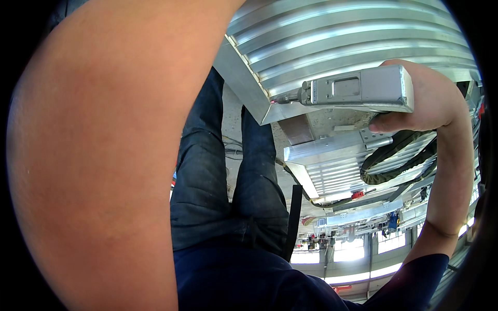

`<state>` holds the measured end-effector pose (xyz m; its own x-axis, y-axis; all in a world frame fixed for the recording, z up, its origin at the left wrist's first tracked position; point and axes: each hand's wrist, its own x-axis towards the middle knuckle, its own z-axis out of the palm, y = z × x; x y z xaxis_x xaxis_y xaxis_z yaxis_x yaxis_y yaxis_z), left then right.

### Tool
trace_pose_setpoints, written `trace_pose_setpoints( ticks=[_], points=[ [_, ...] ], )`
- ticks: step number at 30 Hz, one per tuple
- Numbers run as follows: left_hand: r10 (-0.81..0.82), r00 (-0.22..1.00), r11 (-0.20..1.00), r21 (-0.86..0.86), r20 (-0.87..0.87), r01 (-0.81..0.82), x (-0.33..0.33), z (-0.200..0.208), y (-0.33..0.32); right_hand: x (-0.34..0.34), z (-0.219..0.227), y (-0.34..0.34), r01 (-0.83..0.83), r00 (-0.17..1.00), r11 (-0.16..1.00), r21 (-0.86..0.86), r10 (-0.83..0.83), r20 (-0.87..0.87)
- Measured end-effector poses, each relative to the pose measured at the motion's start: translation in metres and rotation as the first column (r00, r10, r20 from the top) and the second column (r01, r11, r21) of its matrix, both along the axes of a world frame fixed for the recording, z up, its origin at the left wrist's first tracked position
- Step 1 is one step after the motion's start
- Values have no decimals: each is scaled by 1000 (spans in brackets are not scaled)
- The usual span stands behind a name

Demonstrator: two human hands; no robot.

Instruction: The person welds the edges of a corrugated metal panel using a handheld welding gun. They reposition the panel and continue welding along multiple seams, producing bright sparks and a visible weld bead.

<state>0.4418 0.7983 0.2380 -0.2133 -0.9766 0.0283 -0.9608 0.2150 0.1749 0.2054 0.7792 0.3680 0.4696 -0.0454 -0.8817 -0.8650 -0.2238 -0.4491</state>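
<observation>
My right hand (420, 93) is closed round a grey, boxy power drill (373, 88), with the thumb showing below its body. The drill lies nearly level, its narrow nose pointing left. Its tip meets or comes very close to the edge frame of a ribbed silver metal panel (342, 36), near the frame's corner; a small reddish glow shows there. My left forearm (104, 155) fills the left side of the head view, and the hand at its end is out of sight.
A second ribbed metal panel (332, 171) lies lower right, with a thick dark hose (376, 179) looped over it. A red-handled tool (358, 195) rests by its edge. Cables (233, 147) run along the floor beside my legs (207, 155). Workshop windows (348, 250) show beyond.
</observation>
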Motion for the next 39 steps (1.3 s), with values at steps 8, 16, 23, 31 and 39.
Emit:
trace_pose_setpoints(
  ticks=[8,16,23,31,39],
  points=[
    [2,1000,1000,-6,2,-2,0,-1,1,8,-6,1,2,999,1000,29,-1,-44],
    [5,1000,1000,-18,0,-5,0,-1,1,10,-1,3,13,999,1000,11,-12,-37],
    [86,996,980,179,-10,-83,-14,31,9,17,6,3,-69,998,997,-21,69,-15],
    [51,997,986,157,57,-60,-8,19,4,20,13,9,-86,996,984,-156,85,-17],
    [53,999,985,162,7,-54,-10,27,8,26,12,8,-92,996,988,-127,90,-21]
  ],
)
